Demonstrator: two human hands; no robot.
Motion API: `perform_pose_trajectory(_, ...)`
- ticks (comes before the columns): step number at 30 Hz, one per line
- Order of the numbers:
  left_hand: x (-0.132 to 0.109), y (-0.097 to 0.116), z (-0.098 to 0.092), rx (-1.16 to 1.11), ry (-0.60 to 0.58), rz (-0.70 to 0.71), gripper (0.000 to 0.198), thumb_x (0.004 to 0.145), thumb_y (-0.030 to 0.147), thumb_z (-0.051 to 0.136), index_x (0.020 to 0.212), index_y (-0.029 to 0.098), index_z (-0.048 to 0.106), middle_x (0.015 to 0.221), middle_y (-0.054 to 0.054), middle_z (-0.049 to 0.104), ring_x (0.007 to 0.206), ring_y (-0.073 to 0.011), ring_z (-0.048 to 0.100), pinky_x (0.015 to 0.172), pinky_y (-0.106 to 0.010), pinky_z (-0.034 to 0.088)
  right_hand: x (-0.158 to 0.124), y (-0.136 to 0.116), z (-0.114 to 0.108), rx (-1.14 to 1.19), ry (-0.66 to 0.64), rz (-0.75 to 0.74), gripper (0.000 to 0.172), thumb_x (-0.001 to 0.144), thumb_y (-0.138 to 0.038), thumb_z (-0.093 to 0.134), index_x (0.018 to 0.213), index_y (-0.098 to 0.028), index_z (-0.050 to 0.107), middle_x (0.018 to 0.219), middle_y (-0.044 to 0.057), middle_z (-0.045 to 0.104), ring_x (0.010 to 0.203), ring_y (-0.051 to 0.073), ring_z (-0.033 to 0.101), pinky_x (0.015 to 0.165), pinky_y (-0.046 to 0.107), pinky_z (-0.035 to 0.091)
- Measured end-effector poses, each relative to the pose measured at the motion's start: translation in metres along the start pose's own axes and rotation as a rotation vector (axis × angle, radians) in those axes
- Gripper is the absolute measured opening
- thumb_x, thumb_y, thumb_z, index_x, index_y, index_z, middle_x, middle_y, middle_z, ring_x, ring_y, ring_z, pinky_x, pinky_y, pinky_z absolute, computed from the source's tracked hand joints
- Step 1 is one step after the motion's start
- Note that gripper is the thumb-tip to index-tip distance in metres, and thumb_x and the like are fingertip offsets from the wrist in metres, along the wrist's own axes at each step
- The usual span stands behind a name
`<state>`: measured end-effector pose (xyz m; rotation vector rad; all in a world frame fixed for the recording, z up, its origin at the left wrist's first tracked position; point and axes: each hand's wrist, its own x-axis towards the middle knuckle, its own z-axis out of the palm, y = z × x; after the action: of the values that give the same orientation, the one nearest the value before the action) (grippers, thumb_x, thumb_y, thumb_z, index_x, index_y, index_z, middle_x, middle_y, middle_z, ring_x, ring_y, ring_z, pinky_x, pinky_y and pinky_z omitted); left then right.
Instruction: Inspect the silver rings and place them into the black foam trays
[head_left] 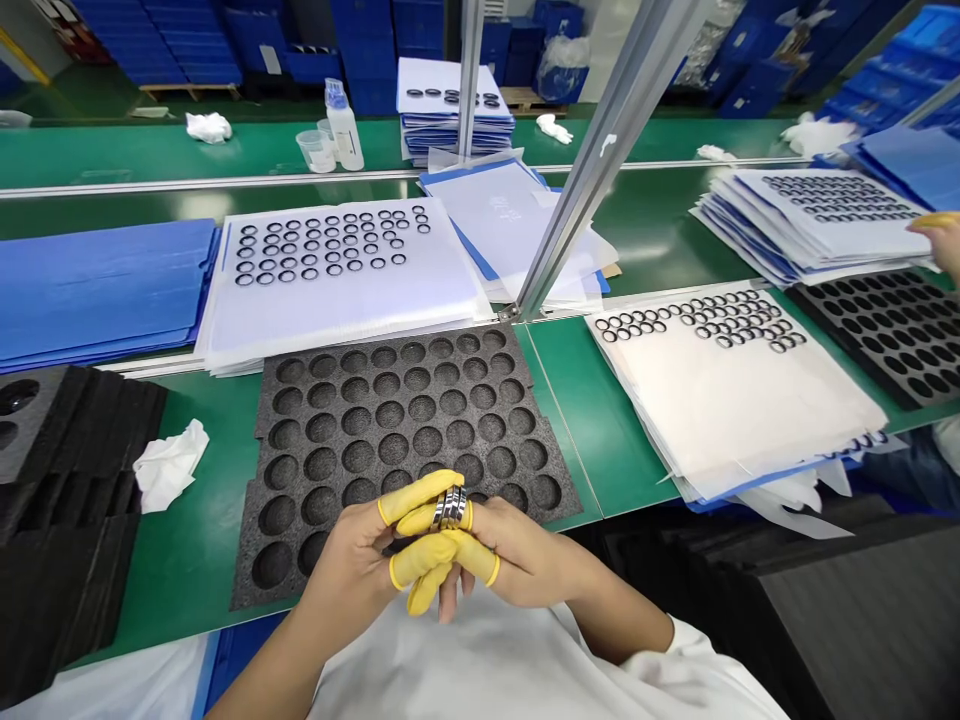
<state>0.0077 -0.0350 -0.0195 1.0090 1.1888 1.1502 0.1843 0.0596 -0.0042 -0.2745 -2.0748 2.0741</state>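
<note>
A short stack of shiny metal rings [450, 508] is pinched between my two hands, close to my body. My left hand [358, 562] is closed, its yellow-cotted fingertips against the left side and top of the stack. My right hand [517, 550] is closed too, with yellow finger cots on some fingers, and steadies the stack from the right; the fingers overlap, so part of the grip is hidden. Beneath and beyond them lies a dark foam tray [405, 380] with rows of round pockets. In the pockets I can see, no rings show.
Behind the tray, dark rings stand in rows on white sheets [337, 300]. More rings sit on a paper stack [750, 400] at right. Foam trays [67, 560] and crumpled tissue [171, 466] are left. A metal post [592, 150] rises mid-table. Another person's hand [943, 240] shows far right.
</note>
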Motion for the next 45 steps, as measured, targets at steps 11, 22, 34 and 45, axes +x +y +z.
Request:
perform_pose_trajectory(11, 0.005, 0.000, 0.006, -0.293, 0.020, -0.108, 0.055, 0.076, 0.043, 0.085, 0.125, 0.019, 0.075, 0.095, -0.012, 0.081, 0.070, -0.0228, 0.074, 0.059, -0.033, 0.064, -0.001, 0.002, -0.003, -0.216, -0.062, -0.032, 0.050, 0.111, -0.046, 0.020, 0.121, -0.013, 0.057, 0.086, 0.008, 0.078, 0.073, 0.013, 0.073, 0.069, 0.025, 0.056)
perform_pose_trajectory(22, 0.001, -0.004, 0.005, -0.028, 0.169, 0.161, 0.039, 0.078, 0.026, 0.085, 0.117, 0.023, 0.079, 0.095, -0.008, 0.082, 0.079, -0.0232, 0.077, 0.072, -0.032, 0.066, -0.003, -0.006, -0.012, -0.215, -0.028, 0.009, 0.033, 0.107, -0.036, 0.039, 0.115, -0.014, 0.062, 0.092, 0.010, 0.080, 0.083, 0.016, 0.075, 0.075, 0.025, 0.056)
perform_pose_trajectory(34, 0.005, -0.002, 0.000, 0.272, 0.168, 0.464, 0.055, 0.077, 0.018, 0.086, 0.128, 0.030, 0.073, 0.119, -0.007, 0.079, 0.107, -0.0283, 0.076, 0.083, -0.032, 0.066, -0.004, -0.020, -0.003, 0.551, 0.124, 0.315, 0.054, 0.088, -0.064, 0.067, 0.089, -0.009, 0.067, 0.065, 0.003, 0.073, 0.039, 0.005, 0.057, 0.041, 0.015, 0.036)
perform_pose_trajectory(45, 0.022, 0.020, -0.001, 0.500, 0.088, 0.793, 0.058, 0.083, 0.013, 0.080, 0.136, 0.033, 0.066, 0.111, -0.003, 0.081, 0.098, -0.0230, 0.079, 0.086, -0.031, 0.066, 0.001, -0.018, -0.008, 0.572, 0.139, 0.315, 0.057, 0.087, -0.069, 0.063, 0.070, -0.015, 0.056, 0.046, -0.004, 0.061, 0.030, 0.004, 0.047, 0.038, 0.015, 0.030)
